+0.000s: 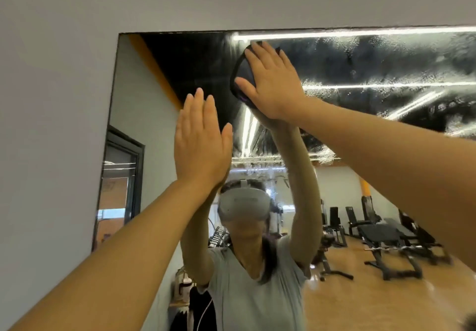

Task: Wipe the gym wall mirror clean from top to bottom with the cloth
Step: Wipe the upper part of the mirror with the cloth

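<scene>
Right hand, fingers straight, presses a dark cloth flat against the mirror near its top edge. Left hand, fingers straight and together, rests on the glass lower left, holding nothing. Streaks cover the upper mirror.

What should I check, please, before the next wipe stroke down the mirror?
1. Cloth flat under the right hand: ok, fingers spread over it.
2. Cloth near the mirror top edge: ok.
3. Left hand clear of the stroke path: ok, it is open and left of and below the cloth.
4. Left hand touching the glass: cannot tell.
5. Wet streaks right of the cloth wiped: not ok, film covers that upper area.
6. Cloth clean enough: cannot tell.
</scene>
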